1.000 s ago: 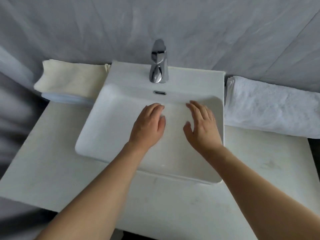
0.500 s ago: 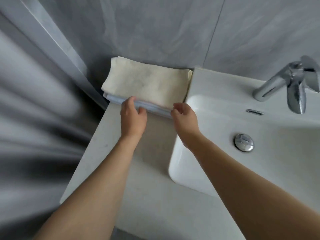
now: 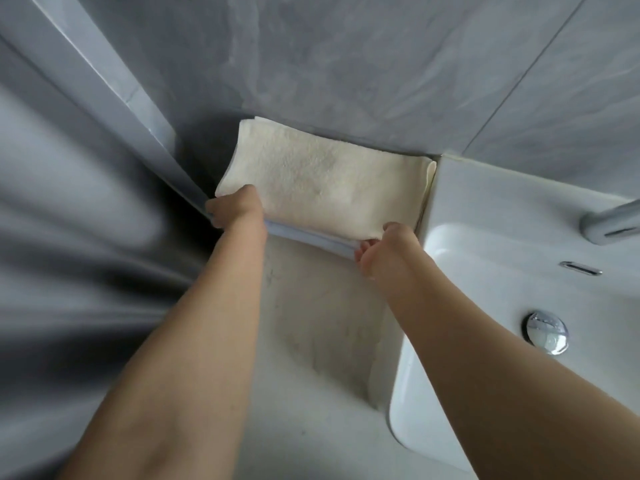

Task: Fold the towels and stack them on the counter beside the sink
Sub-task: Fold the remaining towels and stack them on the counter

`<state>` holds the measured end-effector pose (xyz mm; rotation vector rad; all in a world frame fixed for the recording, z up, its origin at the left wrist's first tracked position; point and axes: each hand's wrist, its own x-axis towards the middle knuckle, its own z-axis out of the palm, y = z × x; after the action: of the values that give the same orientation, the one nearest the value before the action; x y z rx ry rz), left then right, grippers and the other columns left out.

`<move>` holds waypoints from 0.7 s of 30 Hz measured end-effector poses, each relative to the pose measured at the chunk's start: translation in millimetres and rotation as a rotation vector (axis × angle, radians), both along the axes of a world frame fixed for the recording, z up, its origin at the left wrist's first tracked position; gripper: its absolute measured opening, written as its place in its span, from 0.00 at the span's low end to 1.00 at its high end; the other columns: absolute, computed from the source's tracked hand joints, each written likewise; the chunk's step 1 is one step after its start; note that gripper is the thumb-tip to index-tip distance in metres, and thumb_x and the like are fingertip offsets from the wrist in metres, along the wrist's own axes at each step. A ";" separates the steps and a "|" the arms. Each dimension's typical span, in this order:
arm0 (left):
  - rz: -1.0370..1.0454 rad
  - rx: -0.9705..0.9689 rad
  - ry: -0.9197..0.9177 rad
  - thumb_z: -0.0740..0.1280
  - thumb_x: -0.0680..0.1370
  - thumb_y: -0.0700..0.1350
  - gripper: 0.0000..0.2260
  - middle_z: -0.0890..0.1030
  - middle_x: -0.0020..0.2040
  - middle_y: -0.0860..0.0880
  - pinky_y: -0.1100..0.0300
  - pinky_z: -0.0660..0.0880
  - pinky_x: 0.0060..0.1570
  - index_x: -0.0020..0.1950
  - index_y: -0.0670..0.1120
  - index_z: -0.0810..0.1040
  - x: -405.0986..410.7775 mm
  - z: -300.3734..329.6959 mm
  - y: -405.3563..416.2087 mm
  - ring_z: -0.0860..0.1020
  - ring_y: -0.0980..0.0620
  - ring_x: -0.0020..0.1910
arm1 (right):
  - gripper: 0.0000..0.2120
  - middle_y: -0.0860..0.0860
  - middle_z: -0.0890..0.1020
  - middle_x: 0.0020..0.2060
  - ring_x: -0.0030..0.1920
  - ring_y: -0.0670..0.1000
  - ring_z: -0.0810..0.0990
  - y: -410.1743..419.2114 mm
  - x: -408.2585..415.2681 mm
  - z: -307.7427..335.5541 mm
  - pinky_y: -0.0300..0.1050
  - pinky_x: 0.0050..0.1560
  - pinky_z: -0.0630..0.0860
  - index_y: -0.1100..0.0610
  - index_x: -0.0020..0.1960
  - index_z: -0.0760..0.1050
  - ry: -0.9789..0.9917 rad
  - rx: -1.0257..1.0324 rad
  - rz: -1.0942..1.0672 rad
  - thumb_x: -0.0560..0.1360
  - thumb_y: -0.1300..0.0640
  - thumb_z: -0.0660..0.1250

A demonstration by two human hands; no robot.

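**Both hands at the folded towels beside the sink**

The cream towel (image 3: 322,178) lay folded on top of a pale blue towel (image 3: 311,239), the pair stacked on the counter (image 3: 311,341) against the grey wall (image 3: 346,64), just left of the sink (image 3: 519,254). My left hand (image 3: 235,211) gripped the stack's near left corner, fingers curled under the edge. My right hand (image 3: 388,251) gripped the near right corner, fingertips tucked beneath the cream layer. The drain (image 3: 546,332) and faucet (image 3: 609,221) showed at the right.
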<state>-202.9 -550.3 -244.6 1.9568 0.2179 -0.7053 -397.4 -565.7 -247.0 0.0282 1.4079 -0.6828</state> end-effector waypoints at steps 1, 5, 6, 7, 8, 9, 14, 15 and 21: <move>0.029 -0.034 0.015 0.68 0.76 0.40 0.27 0.73 0.68 0.42 0.56 0.74 0.46 0.72 0.41 0.63 1.6 -3.6 -1.9 0.78 0.44 0.53 | 0.12 0.54 0.63 0.33 0.30 0.52 0.63 -2.7 1.9 2.7 0.45 0.32 0.62 0.56 0.40 0.62 0.001 0.033 -0.065 0.81 0.54 0.55; -0.063 -0.109 -0.101 0.64 0.76 0.39 0.15 0.80 0.53 0.49 0.60 0.73 0.45 0.63 0.42 0.76 -4.3 -5.6 -4.2 0.81 0.46 0.54 | 0.07 0.47 0.66 0.28 0.26 0.47 0.62 -13.3 2.7 3.5 0.38 0.29 0.60 0.53 0.43 0.67 0.013 0.125 -0.246 0.79 0.58 0.62; -0.110 -0.141 -0.148 0.65 0.76 0.40 0.08 0.80 0.47 0.52 0.61 0.73 0.43 0.54 0.45 0.77 -7.3 -2.0 -4.9 0.81 0.48 0.50 | 0.06 0.47 0.68 0.29 0.26 0.47 0.64 -13.9 2.7 0.5 0.37 0.30 0.63 0.53 0.43 0.68 0.024 0.130 -0.228 0.78 0.60 0.62; -0.171 -0.180 -0.192 0.65 0.76 0.40 0.04 0.79 0.43 0.54 0.62 0.73 0.41 0.48 0.47 0.76 -11.6 4.6 -5.2 0.80 0.51 0.46 | 0.05 0.48 0.70 0.30 0.27 0.47 0.67 -13.0 2.2 -0.3 0.37 0.32 0.67 0.53 0.44 0.71 0.043 0.128 -0.206 0.77 0.62 0.62; -0.257 -0.219 -0.243 0.64 0.75 0.39 0.05 0.77 0.41 0.55 0.64 0.73 0.39 0.44 0.49 0.74 -15.7 8.8 -5.9 0.78 0.54 0.42 | 0.05 0.48 0.72 0.32 0.30 0.48 0.70 -12.6 2.5 -0.1 0.38 0.37 0.70 0.54 0.45 0.72 0.059 0.128 -0.180 0.76 0.62 0.62; -0.370 -0.239 -0.290 0.63 0.75 0.38 0.07 0.77 0.40 0.55 0.65 0.73 0.37 0.43 0.50 0.73 -20.5 13.4 -5.5 0.76 0.56 0.39 | 0.04 0.49 0.75 0.35 0.34 0.49 0.74 -12.0 3.0 2.0 0.39 0.41 0.72 0.54 0.46 0.73 0.071 0.136 -0.161 0.76 0.62 0.62; -0.768 -0.163 -0.184 0.67 0.74 0.48 0.18 0.76 0.50 0.54 0.59 0.72 0.43 0.62 0.49 0.68 -21.4 29.2 -18.6 0.76 0.55 0.47 | 0.08 0.50 0.78 0.40 0.40 0.50 0.76 -11.4 2.9 20.8 0.46 0.44 0.75 0.55 0.39 0.71 0.204 0.092 -0.084 0.76 0.56 0.64; -0.780 -0.147 -0.088 0.68 0.72 0.56 0.25 0.78 0.54 0.54 0.56 0.73 0.47 0.66 0.50 0.68 -15.4 33.8 -24.9 0.77 0.53 0.52 | 0.09 0.51 0.79 0.37 0.38 0.50 0.76 -12.0 1.9 23.6 0.47 0.44 0.75 0.56 0.38 0.71 0.226 0.080 -0.072 0.76 0.56 0.64; -0.812 0.175 -0.071 0.66 0.59 0.77 0.40 0.80 0.57 0.53 0.51 0.74 0.48 0.64 0.54 0.74 6.3 55.8 -70.2 0.79 0.48 0.53 | 0.12 0.48 0.80 0.44 0.39 0.47 0.77 -23.1 5.3 32.9 0.45 0.43 0.74 0.53 0.53 0.77 0.155 0.057 -0.215 0.74 0.47 0.70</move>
<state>-196.6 -620.5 -188.8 2.2236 -0.6151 -1.1516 -392.1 -588.8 -214.2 0.1768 1.5881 -0.8368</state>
